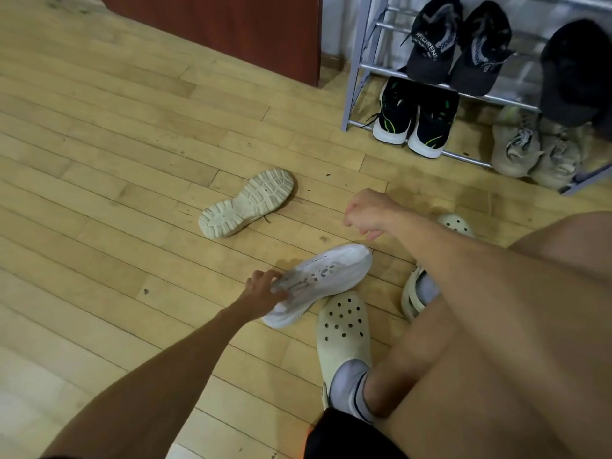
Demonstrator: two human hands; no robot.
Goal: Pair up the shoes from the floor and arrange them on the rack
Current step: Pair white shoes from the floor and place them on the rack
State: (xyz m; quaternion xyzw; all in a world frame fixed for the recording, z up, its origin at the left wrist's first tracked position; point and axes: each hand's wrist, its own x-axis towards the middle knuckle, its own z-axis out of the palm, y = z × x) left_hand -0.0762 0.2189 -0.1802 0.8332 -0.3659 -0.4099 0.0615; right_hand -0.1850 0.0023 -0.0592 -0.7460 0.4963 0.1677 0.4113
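Note:
A white sneaker (326, 279) lies on the wooden floor in front of me, and my left hand (263, 291) grips its heel end. My right hand (366, 212) hovers above the floor just past the sneaker's toe, fingers loosely curled, holding nothing. Farther out on the floor a beige shoe (246, 203) lies overturned with its lugged sole up. The metal shoe rack (356, 67) stands at the upper right. It holds a dark pair (460, 44) on an upper shelf, a black pair with white soles (415, 117) and a beige pair (536, 150) on the lowest shelf.
My own feet wear cream clogs (344, 329) close to the sneaker. Another cream clog (457, 223) peeks out behind my right arm. A dark red wooden cabinet (231, 28) stands at the back, left of the rack. A black item (576, 71) sits at the rack's right end.

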